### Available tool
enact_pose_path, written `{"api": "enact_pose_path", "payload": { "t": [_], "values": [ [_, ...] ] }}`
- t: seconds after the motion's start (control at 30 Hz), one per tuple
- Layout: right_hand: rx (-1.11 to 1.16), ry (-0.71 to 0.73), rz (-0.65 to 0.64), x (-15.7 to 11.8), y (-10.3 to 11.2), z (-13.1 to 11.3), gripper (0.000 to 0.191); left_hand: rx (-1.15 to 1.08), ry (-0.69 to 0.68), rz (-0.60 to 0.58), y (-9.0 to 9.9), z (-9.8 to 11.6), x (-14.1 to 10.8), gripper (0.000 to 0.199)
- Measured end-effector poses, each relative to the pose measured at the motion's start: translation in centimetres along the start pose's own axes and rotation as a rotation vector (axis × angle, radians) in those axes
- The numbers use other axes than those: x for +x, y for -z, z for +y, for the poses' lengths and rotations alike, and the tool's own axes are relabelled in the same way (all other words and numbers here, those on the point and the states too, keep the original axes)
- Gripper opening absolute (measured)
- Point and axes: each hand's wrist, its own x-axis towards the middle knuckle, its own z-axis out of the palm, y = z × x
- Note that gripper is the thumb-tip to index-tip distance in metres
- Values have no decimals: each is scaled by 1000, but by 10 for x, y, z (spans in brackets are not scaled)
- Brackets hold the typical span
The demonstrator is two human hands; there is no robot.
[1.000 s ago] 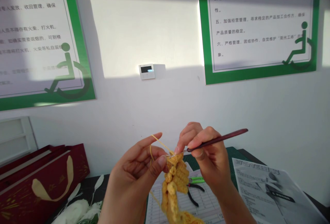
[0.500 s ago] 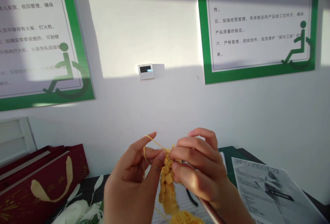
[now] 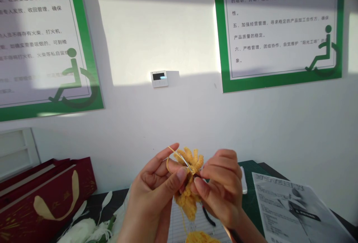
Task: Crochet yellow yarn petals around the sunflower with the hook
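Observation:
A yellow crocheted piece with a fringe of curled petal-like loops at its top hangs between my hands. My left hand pinches it between thumb and fingers, and a yellow yarn strand runs over its raised index finger. My right hand is closed on a crochet hook, whose thin silver shaft points up and left across the petals. Its fingertips meet the right side of the piece, and most of the grip is hidden. Below lies a bundle of yellow yarn.
Lined paper lies under my hands, with a black curved object on it. A green mat and a printed sheet are at right. Dark red gift bags and white yarn pieces are at left.
The crocheted piece has turned, so its curled petals now show at the top. The hook's silver shaft has come into sight. My left hand has shifted slightly right.

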Motion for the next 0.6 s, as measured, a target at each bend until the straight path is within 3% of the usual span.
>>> {"api": "enact_pose_path", "payload": {
  "t": [0.03, 0.07, 0.17, 0.3, 0.4, 0.47, 0.6],
  "values": [
    [-92, 85, 38, 0, -1, -2, 20, 25, -52, 14, -2, -2, -1, 53],
    [-150, 171, -10, 1, -1, -5, 20, 65, -125, 42, -4, -4, -1, 55],
    [-60, 67, -136, 6, 3, -11, 15, 195, -331, 122, -8, -7, -2, 54],
    [216, -318, -117, 11, 9, -16, 10, 236, -353, 101, -5, -4, -1, 51],
    [438, -712, -22, 14, 8, -14, 15, 212, -246, 91, -2, 1, -1, 51],
    [607, -916, -29, 16, 4, -11, 23, 176, -188, 100, -2, 3, -1, 52],
    [875, -1105, -68, 14, -7, -9, 33, 103, -145, 83, -3, 2, 0, 51]
  ]
}}
